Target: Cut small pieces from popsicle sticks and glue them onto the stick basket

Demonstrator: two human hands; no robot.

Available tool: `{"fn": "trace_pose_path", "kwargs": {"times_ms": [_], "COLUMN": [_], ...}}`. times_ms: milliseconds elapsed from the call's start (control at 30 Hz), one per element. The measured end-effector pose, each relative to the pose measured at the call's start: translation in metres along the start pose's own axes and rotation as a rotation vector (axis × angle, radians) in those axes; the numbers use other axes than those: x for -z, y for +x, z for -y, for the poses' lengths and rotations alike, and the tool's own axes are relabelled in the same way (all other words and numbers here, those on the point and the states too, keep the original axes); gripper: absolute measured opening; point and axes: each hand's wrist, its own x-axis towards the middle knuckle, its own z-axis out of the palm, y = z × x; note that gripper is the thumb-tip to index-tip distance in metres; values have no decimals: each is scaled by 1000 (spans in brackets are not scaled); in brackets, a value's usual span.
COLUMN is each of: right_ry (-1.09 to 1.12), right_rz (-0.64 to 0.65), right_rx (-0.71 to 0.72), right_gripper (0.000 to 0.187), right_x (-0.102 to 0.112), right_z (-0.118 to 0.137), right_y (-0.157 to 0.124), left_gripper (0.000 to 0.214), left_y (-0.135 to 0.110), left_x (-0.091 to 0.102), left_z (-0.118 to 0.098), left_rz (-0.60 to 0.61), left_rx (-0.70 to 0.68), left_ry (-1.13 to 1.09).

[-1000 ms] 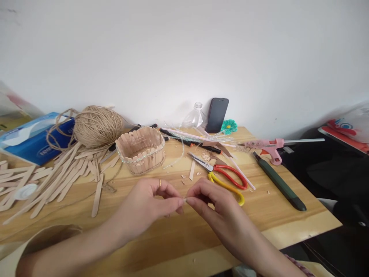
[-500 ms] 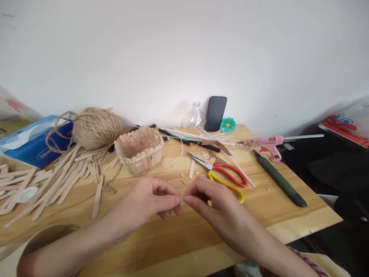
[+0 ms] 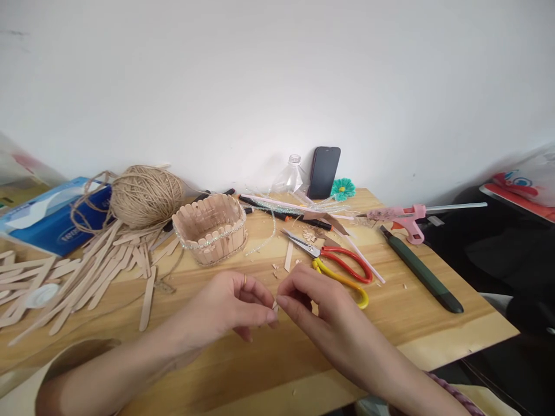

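In the head view my left hand (image 3: 240, 306) and my right hand (image 3: 314, 303) meet fingertip to fingertip above the front of the table. Between them a small pale chip (image 3: 275, 306), wood-like in colour, is pinched by thumbs and forefingers; most of it is covered. Behind my left hand stands an oval basket of craft sticks (image 3: 212, 231) with a glittery trim round its rim. Scissors (image 3: 332, 260) with one red and one yellow handle lie just beyond my right hand, near a short stick piece (image 3: 288, 256) and wood shavings (image 3: 310, 236).
Left: a twine ball (image 3: 146, 196), a blue tissue pack (image 3: 71, 222) and a pile of craft sticks (image 3: 104, 266). Back: a cut plastic bottle (image 3: 291, 178), a phone (image 3: 324, 173), a green flower (image 3: 343, 189). Right: a pink glue gun (image 3: 405, 216) and a dark-green cutter (image 3: 422, 271).
My left thumb and forefinger have parted slightly and turned, so more of the pale chip shows. My right hand has hardly moved. The view has tilted up a little.
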Motion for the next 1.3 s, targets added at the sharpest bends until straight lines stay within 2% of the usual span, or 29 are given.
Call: {"fn": "trace_pose_path", "kwargs": {"times_ms": [300,500,600,733,867,1000,1167,1300], "right_ry": [24,-355,-405,-438,-525,-612,-835,-900], "right_rz": [-37,-80,10,175,216,110,-232,-210], "right_rx": [8,-45,-29,75,166,177,-2,11], "right_gripper": [20,16,17,13,13,15,29,32], "right_x": [-5,3,4,-2,-10,-2,23,31], "right_z": [-6,-36,-47,-44,-36,-43,-74,-91], "right_y": [4,18,20,14,10,7,-3,-14], "left_gripper": [14,16,17,15,9,9,11,13], "left_y": [5,14,18,18,18,19,21,20], "left_x": [1,6,9,10,11,14,15,13], "left_z": [7,16,15,11,9,7,7,6], "left_rz": [-20,-50,-76,-119,-169,-212,-189,-230], "left_rx": [-2,-67,-44,-81,-114,-105,-111,-125], "left_ry": [130,139,107,56,60,16,-81,-106]}}
